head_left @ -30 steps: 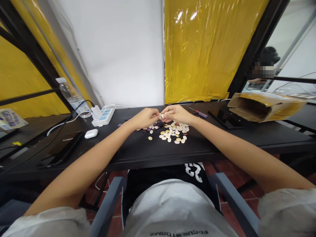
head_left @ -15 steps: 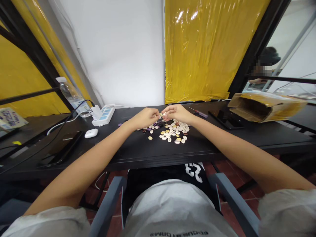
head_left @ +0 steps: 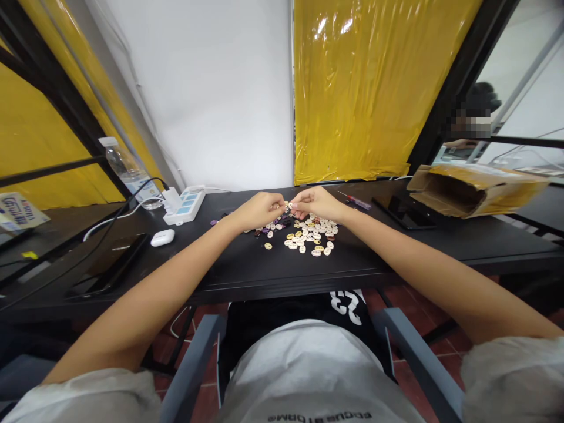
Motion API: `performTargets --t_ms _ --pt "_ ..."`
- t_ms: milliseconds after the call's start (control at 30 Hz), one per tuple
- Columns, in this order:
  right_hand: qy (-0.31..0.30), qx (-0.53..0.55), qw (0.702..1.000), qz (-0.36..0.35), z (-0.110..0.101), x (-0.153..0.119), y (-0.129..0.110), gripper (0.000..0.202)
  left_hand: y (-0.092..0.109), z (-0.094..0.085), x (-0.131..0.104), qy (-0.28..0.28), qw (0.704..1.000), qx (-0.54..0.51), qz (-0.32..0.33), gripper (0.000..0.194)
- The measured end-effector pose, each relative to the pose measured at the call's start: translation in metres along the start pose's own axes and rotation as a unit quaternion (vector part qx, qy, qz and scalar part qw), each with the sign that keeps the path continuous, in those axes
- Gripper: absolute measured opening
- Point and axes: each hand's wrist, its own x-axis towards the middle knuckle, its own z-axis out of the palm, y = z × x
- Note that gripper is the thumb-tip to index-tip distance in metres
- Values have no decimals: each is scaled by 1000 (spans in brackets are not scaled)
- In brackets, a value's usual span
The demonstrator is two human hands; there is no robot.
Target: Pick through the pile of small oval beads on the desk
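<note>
Pale, oval buttons are heaped on the black table, with darker purple and brown ones towards the left side of the heap. Over the far part of this heap my two hands meet, fingertips almost touching. My right hand pinches a pale button between thumb and fingers. The fingers of my left hand are closed in a pinch just beside that button; what they hold is too small to make out. Several buttons beneath both hands are partly hidden.
To the right lie a small screwdriver, a black phone and an open cardboard box. On the left are a white earphone case, a power strip, a water bottle and a dark tablet-like device. Cables cross there.
My right hand has shifted slightly, bringing the pale button close against the left fingertips. My left hand stays nearly in place, and the heap looks the same.
</note>
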Motion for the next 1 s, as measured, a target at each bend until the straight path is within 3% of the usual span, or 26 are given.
performTargets --t_ms 233,533,767,1000 --pt "-15 9 1000 -4 -2 3 7 25 2 0 0 7 1000 -7 -5 25" --pt "-7 -15 1000 22 1 -5 -4 23 0 3 1 18 999 -32 6 25" --pt "-33 -1 999 -9 -1 -1 5 23 -4 6 1 16 999 -25 27 22" --pt "-31 12 999 10 0 -4 4 21 0 14 2 41 996 -83 -2 16"
